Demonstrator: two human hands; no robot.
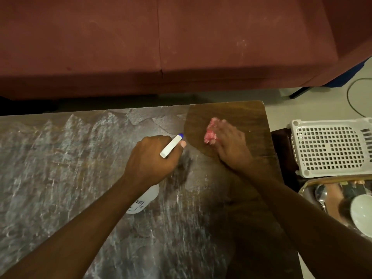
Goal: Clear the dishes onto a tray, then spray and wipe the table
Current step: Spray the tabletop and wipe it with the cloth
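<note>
My left hand (153, 158) grips a white spray bottle (146, 199) by its neck. The bottle's white nozzle with a blue tip (173, 146) points toward the far right. My right hand (229, 143) lies flat on a pink cloth (210, 132) and presses it on the wooden table (60, 168) near the far right corner. Most of the tabletop is covered in whitish wet streaks; a dark, clean patch surrounds the cloth. At the right, beside the table, a metal tray (308, 187) holds a spoon (321, 195) and a white bowl (362, 212).
A red sofa (161, 43) runs along the far side of the table. A white perforated plastic basket (330, 146) lies to the right, beyond the tray. A cable (350, 97) loops on the pale floor at the far right.
</note>
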